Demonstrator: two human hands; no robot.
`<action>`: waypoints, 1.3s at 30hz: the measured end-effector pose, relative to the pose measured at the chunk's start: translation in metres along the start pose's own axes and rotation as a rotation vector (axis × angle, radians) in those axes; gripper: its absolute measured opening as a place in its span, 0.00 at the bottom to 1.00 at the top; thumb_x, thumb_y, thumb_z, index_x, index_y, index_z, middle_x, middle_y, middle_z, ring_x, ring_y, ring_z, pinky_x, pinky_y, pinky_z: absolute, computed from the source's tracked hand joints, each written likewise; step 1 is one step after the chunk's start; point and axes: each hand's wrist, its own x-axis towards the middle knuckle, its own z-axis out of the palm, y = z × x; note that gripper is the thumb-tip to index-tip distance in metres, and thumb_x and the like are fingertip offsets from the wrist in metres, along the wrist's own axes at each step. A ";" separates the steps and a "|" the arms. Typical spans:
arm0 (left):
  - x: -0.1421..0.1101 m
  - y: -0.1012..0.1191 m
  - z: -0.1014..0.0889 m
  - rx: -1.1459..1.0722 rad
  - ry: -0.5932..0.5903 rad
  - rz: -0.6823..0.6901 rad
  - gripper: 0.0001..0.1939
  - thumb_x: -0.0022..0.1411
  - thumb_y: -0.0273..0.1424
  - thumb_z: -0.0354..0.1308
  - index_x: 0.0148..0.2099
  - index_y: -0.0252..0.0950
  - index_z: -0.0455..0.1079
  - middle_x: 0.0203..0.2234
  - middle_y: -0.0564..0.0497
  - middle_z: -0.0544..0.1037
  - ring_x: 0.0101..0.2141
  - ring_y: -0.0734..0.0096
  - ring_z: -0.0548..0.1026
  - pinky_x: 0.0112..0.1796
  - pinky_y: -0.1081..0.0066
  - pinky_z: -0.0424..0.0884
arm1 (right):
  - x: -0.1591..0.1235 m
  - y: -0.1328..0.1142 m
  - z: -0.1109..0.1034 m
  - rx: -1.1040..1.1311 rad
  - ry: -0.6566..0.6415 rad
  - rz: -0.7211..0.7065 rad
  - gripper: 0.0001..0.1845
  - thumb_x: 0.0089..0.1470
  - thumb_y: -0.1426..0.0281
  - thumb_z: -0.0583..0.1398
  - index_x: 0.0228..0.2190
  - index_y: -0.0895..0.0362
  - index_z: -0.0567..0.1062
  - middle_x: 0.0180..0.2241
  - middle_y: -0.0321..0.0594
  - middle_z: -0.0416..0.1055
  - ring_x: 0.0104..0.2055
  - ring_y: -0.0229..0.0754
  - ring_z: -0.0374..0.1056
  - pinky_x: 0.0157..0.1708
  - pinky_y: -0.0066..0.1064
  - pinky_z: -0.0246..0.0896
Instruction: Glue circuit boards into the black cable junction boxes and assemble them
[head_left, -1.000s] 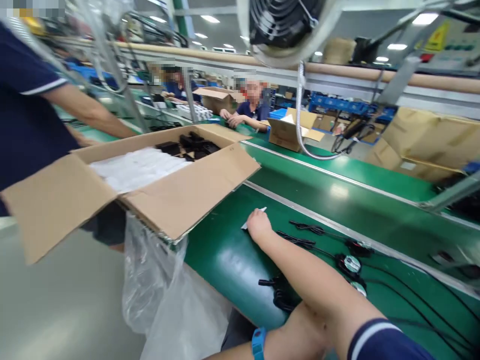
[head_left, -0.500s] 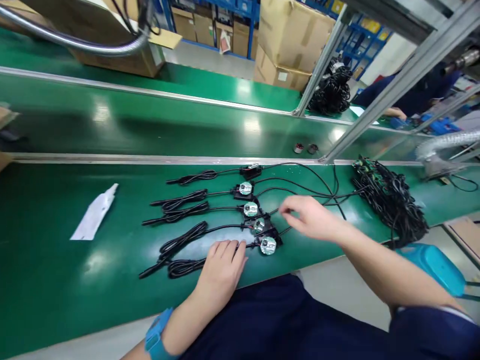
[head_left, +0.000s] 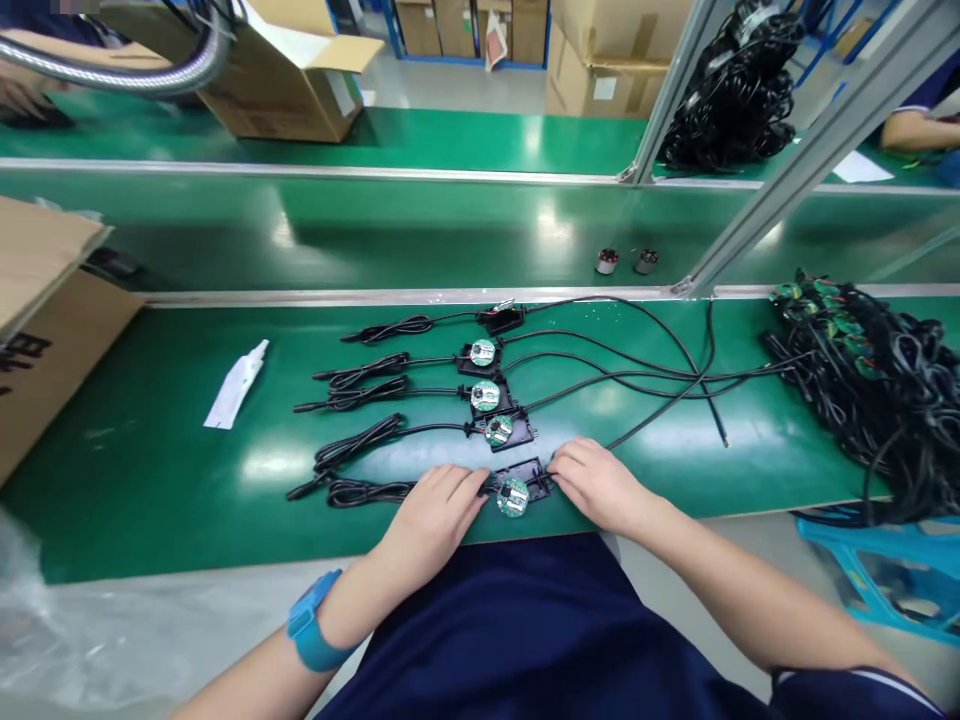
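Note:
On the green bench, the nearest open black plastic housing (head_left: 525,470) lies between my hands, with a round green circuit board (head_left: 513,497) at its front edge. My left hand (head_left: 441,508) is closed on the black cable at the housing's left end; its fingertips are partly hidden. At the right end, my right hand (head_left: 596,485) pinches the other black cable (head_left: 637,430) where it enters the housing. Behind lie several similar housings in a column, one with a round board (head_left: 485,396). Bundled cables (head_left: 367,492) run off to their left.
A big heap of black cables (head_left: 892,400) covers the bench's right end. A white tube (head_left: 237,385) lies left, near a cardboard box (head_left: 60,330). Two small metal cylinders (head_left: 607,262) stand behind the rail. A metal post (head_left: 810,150) rises at right; other people's arms show beyond.
My right hand has come down from above the cables to grip the cable at the nearest housing. That housing now sits apart from the one behind. The view has shifted.

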 end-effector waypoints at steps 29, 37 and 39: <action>0.042 0.041 -0.007 -0.253 -0.266 -0.664 0.11 0.64 0.39 0.58 0.37 0.38 0.63 0.19 0.56 0.69 0.21 0.69 0.69 0.27 0.71 0.59 | -0.013 -0.037 -0.031 0.021 -0.242 0.090 0.14 0.66 0.72 0.49 0.32 0.58 0.73 0.27 0.39 0.70 0.27 0.38 0.64 0.29 0.32 0.53; 0.044 0.040 0.000 -0.204 -0.306 -0.716 0.16 0.64 0.40 0.59 0.47 0.36 0.62 0.21 0.55 0.72 0.23 0.65 0.73 0.27 0.71 0.59 | -0.005 -0.036 -0.030 0.027 -0.316 0.128 0.13 0.66 0.73 0.51 0.33 0.59 0.73 0.30 0.39 0.72 0.29 0.39 0.66 0.30 0.32 0.53; 0.045 0.039 0.000 -0.193 -0.329 -0.709 0.16 0.65 0.40 0.59 0.48 0.36 0.62 0.22 0.54 0.73 0.24 0.64 0.74 0.27 0.71 0.59 | -0.004 -0.036 -0.029 0.016 -0.341 0.147 0.13 0.66 0.73 0.51 0.33 0.58 0.73 0.30 0.40 0.72 0.29 0.39 0.66 0.30 0.32 0.53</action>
